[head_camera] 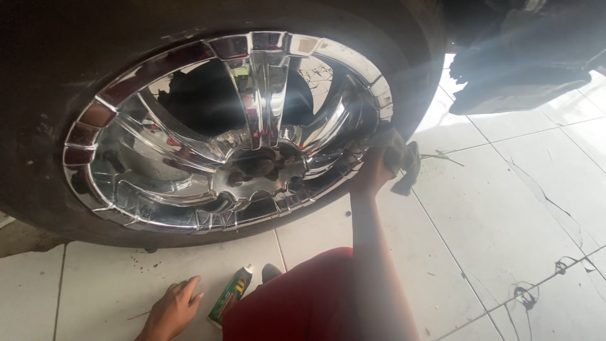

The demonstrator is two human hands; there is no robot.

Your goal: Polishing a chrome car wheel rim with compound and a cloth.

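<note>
Down from the head camera, I see a large chrome wheel rim (pixel 233 132) filling the upper left of the view, set in a dark tyre (pixel 38 158) that stands upright on the white tiled floor (pixel 505 215). My right hand (pixel 379 165) is raised to the rim's right edge, its fingers (pixel 392 150) closed around a dark, crumpled cloth (pixel 407 165) that is pressed against the chrome where rim meets tyre. The right forearm runs up from the bottom of the frame across my red-clad leg (pixel 309 300). Strong light from the right washes over the arm and blurs the finger detail, but the hand plainly has the cloth in its hold.

My left hand (pixel 173 308) lies low on the floor below the tyre, palm down, fingers spread and relaxed, holding nothing. Just beside it, to its right and not touching, a small green and yellow tube (pixel 230 295) with a white cap lies on the tiles, its lower end against the red leg.

Behind, at upper right, a dark car body part (pixel 524 69) hangs above the floor. Some tiles there show cracks and dark scuff marks.
</note>
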